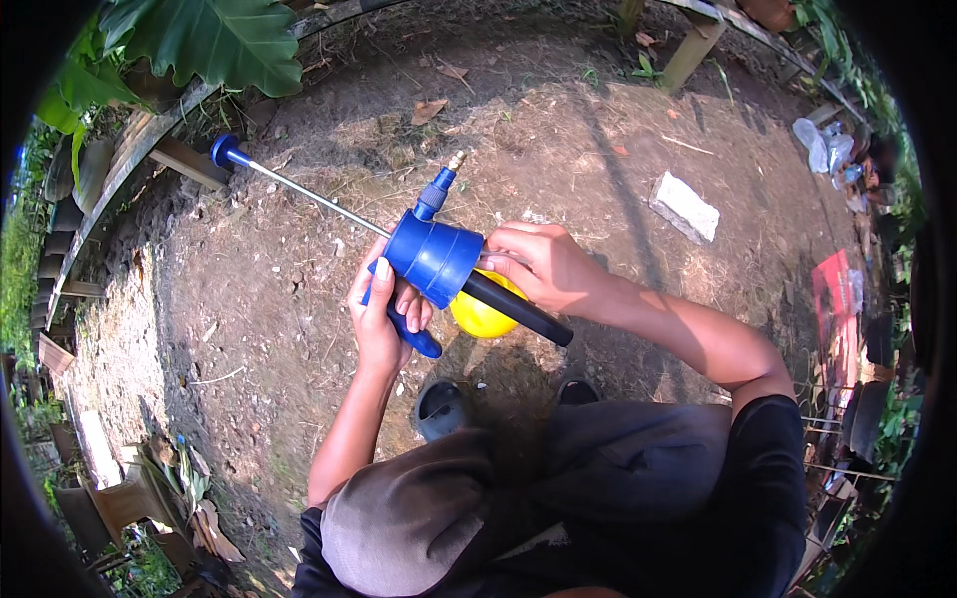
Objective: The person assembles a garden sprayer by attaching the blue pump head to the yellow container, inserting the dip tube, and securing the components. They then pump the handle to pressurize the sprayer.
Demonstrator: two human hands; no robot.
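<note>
My left hand (381,314) is closed around the handle of a blue pump sprayer head (431,257), held tilted above the ground. A thin metal plunger rod (314,204) sticks out of it to the upper left, ending in a blue knob (227,149). Its brass-tipped nozzle (455,162) points away from me, and a black tube (523,311) extends from the cap's underside to the lower right. My right hand (546,267) has its fingers pinched at the cap's open end; what they grip is hidden. Below lies a rounded yellow object (486,311), partly covered by the tube.
Bare soil with dry litter surrounds me. A white block (685,207) lies to the right, and plastic bags (823,146) sit farther off. Wooden edging (189,164) and a large leaf (214,45) border the left. My sandals (441,409) are just below my hands.
</note>
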